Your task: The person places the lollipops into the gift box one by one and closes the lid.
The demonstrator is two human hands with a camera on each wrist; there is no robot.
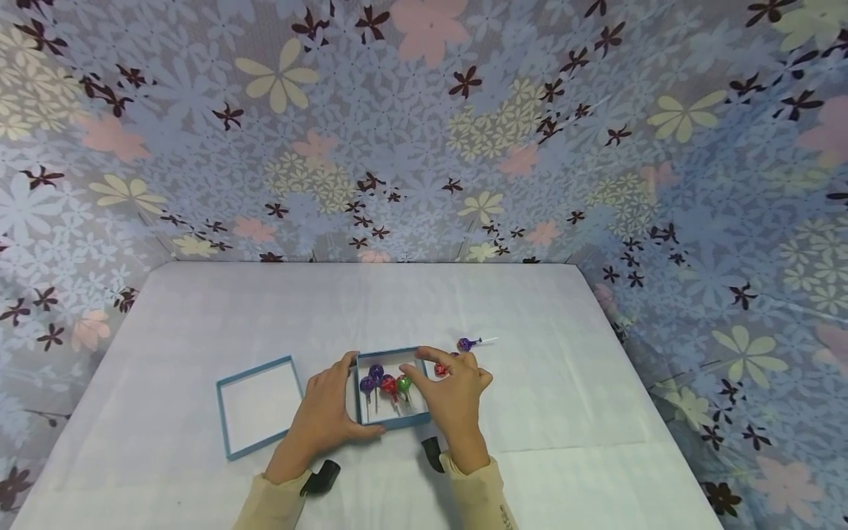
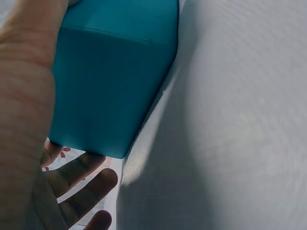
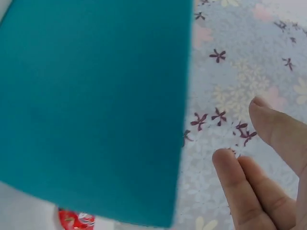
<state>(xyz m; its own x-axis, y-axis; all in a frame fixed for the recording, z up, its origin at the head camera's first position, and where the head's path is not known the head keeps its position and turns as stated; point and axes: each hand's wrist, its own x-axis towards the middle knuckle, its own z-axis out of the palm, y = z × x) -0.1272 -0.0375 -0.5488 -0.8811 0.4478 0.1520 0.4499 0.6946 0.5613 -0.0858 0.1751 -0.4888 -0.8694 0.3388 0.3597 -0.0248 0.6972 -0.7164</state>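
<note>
A small teal box [image 1: 392,422] sits on the white table and holds several lollipops: two purple [image 1: 369,383], one red [image 1: 389,384] and one green [image 1: 404,382]. My left hand [image 1: 324,416] grips the box's left near corner, thumb along the front wall; in the left wrist view the palm lies against the teal wall [image 2: 110,91]. My right hand [image 1: 439,380] hovers over the box's right edge with relaxed fingers [image 3: 240,187] and holds nothing. Beneath it, just outside the box, lies a red lollipop [image 1: 440,369]. The right wrist view shows the box wall [image 3: 91,105] close up.
Another purple lollipop [image 1: 467,344] with a white stick lies on the table behind my right hand. The box's lid [image 1: 258,405] lies upturned to the left of my left hand. Floral cloth [image 1: 424,132] walls in the table at the back and both sides.
</note>
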